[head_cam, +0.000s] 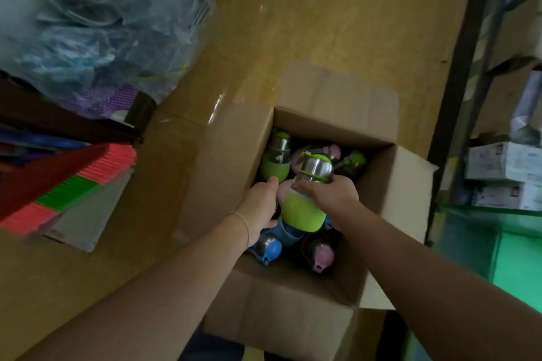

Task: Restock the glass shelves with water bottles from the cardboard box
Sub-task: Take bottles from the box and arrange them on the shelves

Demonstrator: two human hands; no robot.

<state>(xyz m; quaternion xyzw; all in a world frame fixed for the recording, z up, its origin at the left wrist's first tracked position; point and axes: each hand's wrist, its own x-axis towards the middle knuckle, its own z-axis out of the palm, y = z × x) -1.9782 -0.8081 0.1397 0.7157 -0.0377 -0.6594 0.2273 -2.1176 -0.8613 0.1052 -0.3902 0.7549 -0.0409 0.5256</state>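
Both hands point(328, 195) inside cardboard box point(390, 196)

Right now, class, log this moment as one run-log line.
right hand: grips green bottle | left hand: reaching among bottles | site: cardboard box | shelving: pending

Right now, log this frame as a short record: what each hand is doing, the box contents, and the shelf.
right hand: grips green bottle near its steel top
left hand: in the cardboard box, index finger touching second green bottle
other contents: blue bottle, pink bottle
glass shelf: right of box
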